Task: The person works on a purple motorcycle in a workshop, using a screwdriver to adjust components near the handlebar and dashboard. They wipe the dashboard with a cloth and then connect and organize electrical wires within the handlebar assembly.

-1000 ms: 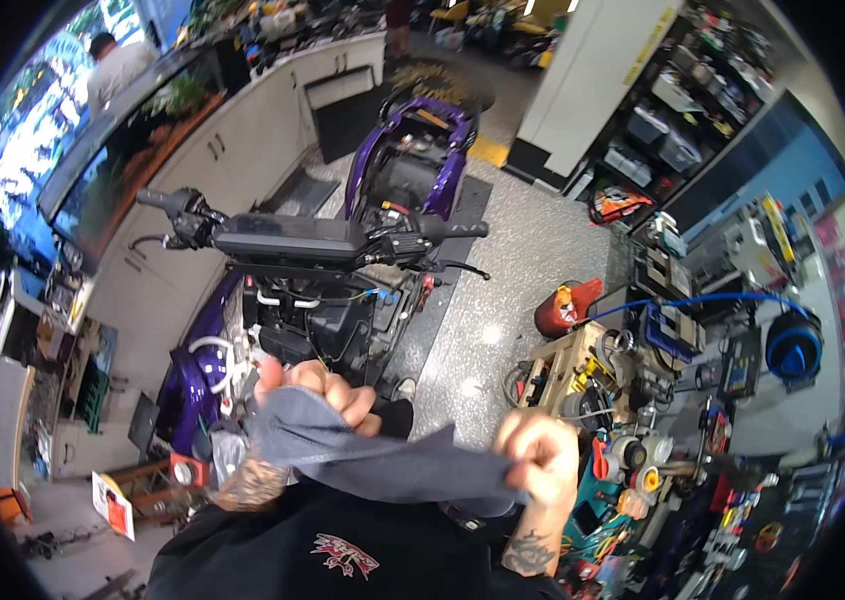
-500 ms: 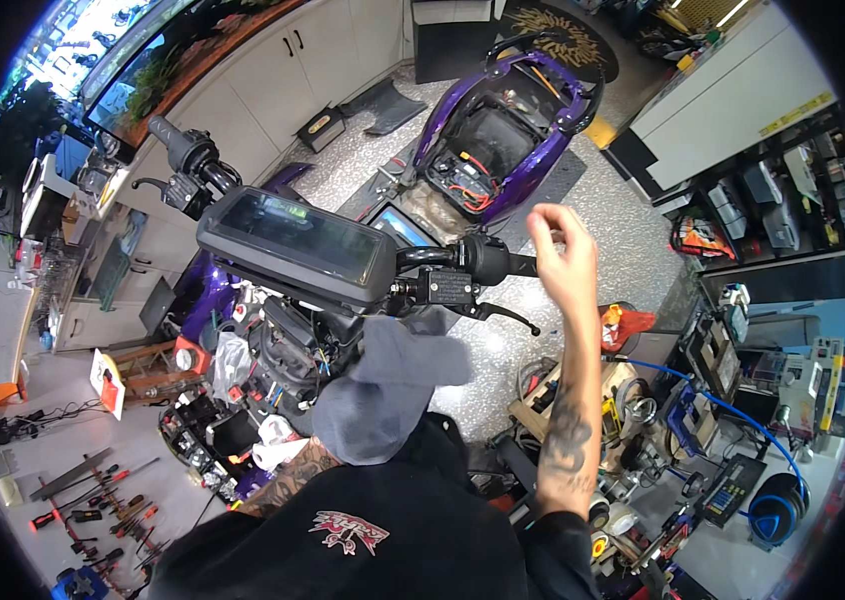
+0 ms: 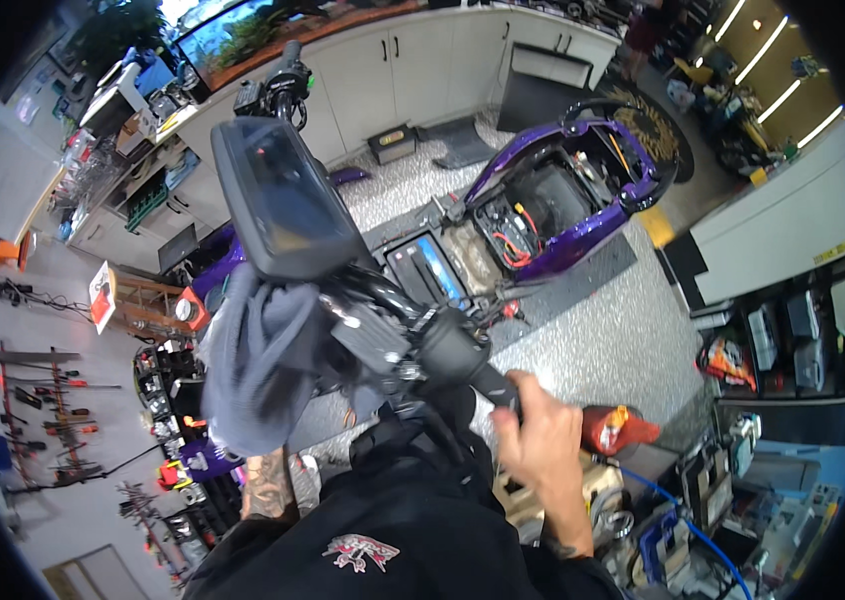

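Observation:
A black handlebar with a dark display (image 3: pixel 288 195) crosses the middle of the scene, turned at a slant. My right hand (image 3: pixel 543 440) closes around the end of its right grip (image 3: pixel 494 385). A grey cloth (image 3: pixel 268 375) hangs bunched just below the display, against the bar. My left forearm (image 3: pixel 268 485), tattooed, runs up into this cloth, and the fabric hides my left hand and its fingers. Between cloth and right grip sit a brake reservoir (image 3: pixel 371 343) and a switch housing (image 3: pixel 448 345), both blurred. The left grip (image 3: pixel 288 62) points away at the far end.
A purple body frame (image 3: pixel 583 240) with exposed wires lies on the floor ahead, beside a box-shaped part (image 3: pixel 433 268) with a blue stripe. An orange bag (image 3: pixel 618 430) lies right of my hand. White cabinets (image 3: pixel 433 65) line the back; tools (image 3: pixel 58 405) spread at left.
My right hand has come down from the air onto the right grip. The handlebar has turned, its right end swinging nearer. The cloth has shifted left, up under the display; the whole view has turned.

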A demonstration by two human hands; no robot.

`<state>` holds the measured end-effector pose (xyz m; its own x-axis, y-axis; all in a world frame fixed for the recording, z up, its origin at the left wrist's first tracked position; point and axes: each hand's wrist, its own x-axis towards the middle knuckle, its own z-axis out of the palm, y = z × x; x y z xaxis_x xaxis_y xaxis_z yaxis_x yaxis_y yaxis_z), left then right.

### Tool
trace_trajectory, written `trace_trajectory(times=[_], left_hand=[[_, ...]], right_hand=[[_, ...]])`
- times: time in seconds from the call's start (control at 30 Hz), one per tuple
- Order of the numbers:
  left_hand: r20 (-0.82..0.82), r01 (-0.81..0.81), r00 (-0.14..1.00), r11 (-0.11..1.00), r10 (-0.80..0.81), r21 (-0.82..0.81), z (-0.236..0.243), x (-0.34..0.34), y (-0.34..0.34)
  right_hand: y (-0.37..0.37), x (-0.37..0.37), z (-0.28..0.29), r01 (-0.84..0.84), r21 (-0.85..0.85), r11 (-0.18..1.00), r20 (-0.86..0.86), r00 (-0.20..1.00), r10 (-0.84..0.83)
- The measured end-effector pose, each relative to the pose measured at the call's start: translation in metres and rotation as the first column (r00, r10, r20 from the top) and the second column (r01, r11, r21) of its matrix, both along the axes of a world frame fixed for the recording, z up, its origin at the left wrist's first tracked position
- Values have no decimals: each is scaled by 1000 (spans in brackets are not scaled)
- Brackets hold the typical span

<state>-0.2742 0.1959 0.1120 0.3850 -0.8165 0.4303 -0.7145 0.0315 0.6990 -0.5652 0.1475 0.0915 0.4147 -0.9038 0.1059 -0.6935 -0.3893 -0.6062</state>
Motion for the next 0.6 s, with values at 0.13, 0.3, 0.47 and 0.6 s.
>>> trace_trajectory(times=[0.13,0.3,0.47,0.6], left_hand=[[367,433,864,880,-343,-195,5,17,-32],[-168,580,814,789,-555,202,15,37,-53],[-109,198,957,878,-269,-435,-62,14,-53],[-217,98,938,808,-270,-581,-94,16,-58]], right_hand=[[12,-4,-11,-150,-256,955,30,986,163],[5,0,-13,-109,-251,962,17,993,117],[13,2,-14,-121,-226,967,31,991,131],[1,1,-26,-86,-386,918,102,986,135]])
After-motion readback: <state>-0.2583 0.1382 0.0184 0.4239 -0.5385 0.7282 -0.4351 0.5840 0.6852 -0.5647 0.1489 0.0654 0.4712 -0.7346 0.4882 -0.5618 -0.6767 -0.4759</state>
